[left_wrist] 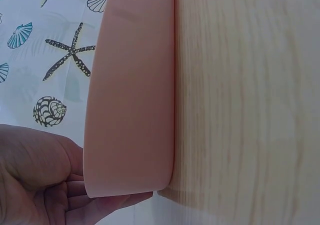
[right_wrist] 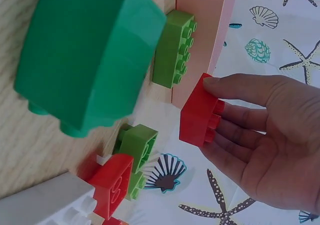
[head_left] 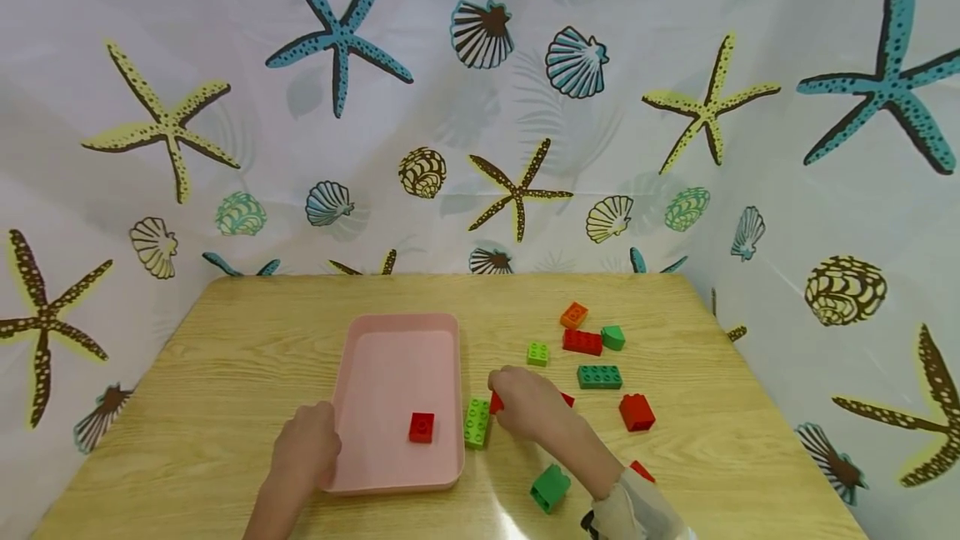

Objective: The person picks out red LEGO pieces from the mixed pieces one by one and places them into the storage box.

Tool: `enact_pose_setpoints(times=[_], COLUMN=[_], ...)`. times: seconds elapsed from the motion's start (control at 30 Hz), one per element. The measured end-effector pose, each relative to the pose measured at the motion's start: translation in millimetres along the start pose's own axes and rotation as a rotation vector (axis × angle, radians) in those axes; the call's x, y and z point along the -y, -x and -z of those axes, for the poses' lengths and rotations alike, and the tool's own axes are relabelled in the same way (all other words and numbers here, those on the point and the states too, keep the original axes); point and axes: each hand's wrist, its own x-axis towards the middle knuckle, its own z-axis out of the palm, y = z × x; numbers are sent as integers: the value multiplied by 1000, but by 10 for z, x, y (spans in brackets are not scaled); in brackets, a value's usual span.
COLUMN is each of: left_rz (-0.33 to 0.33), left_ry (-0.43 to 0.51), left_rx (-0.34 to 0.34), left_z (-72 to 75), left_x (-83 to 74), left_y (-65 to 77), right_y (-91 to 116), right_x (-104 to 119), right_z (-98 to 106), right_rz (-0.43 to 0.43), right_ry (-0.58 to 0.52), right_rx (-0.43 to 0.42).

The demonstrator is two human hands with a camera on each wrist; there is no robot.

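Observation:
A pink tray (head_left: 397, 323) stands on the table, with a red toy brick (head_left: 422, 433) in its lower right part. At the tray's left side my left hand (head_left: 306, 444) grips the edge; in the left wrist view the fingers of the left hand (left_wrist: 37, 180) curl at the tray's end. Just right of the tray, my right hand (head_left: 528, 402) pinches another red brick (right_wrist: 197, 117) between thumb and fingers, its studs toward the palm. A long lime-green brick (head_left: 476, 425) lies between that hand and the tray.
Several bricks lie to the right: a small lime one (head_left: 537, 353), an orange one (head_left: 574, 315), a long red one (head_left: 582, 342), a long green one (head_left: 599, 377) and a red block (head_left: 637, 412). A green block (head_left: 551, 487) sits nearer me. A white brick (right_wrist: 47, 202) shows in the right wrist view.

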Motion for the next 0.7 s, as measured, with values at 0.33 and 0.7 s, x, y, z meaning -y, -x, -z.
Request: enact_pose_setpoints(times=[0.33,0.7], left_rz=[-18,-13], left_ry=[3,-12], left_rx=[-48,-46], left_z=[-20,-31], left_x=[5,0], left_y=[4,1], right_y=[-80,-142], right_x=[51,94], right_z=[77,110], right_rz=[56,60], right_ry=[31,7], right_rx=[-43,-47])
